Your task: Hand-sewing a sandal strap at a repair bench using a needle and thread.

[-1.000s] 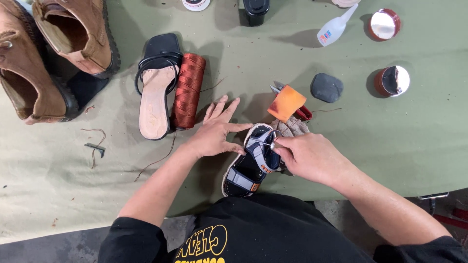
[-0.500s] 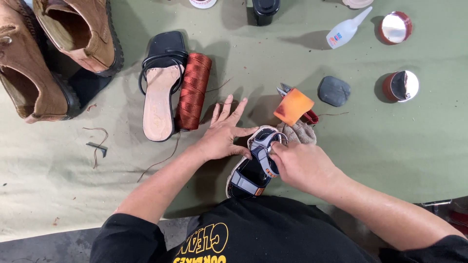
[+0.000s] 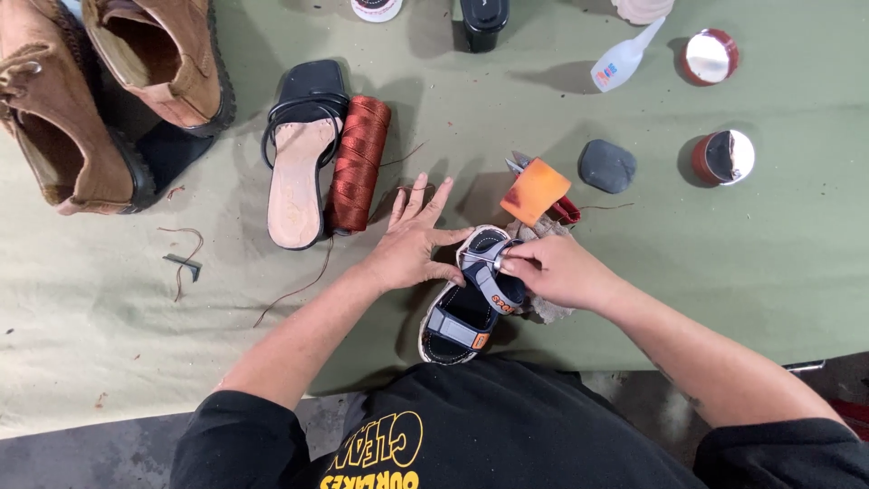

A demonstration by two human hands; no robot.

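Low centre of frame: the right hand (image 3: 557, 272) fingers pinch the sandal (image 3: 466, 299) strap; left hand (image 3: 412, 244) (fingers spread) steadies its toe end, long axis running lower-left.

bare cloth (image 3: 769, 299) free to the right, thread spool (image 3: 358, 163) & black slipper (image 3: 297, 154) crowd left, orange block (image 3: 534, 190) just ahead

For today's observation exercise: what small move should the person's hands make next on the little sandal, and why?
Probably pull the grey strap snug: the right hand pinches it over the small sandal, while the left hand steadies the sandal's side, fingers spread on the green cloth.
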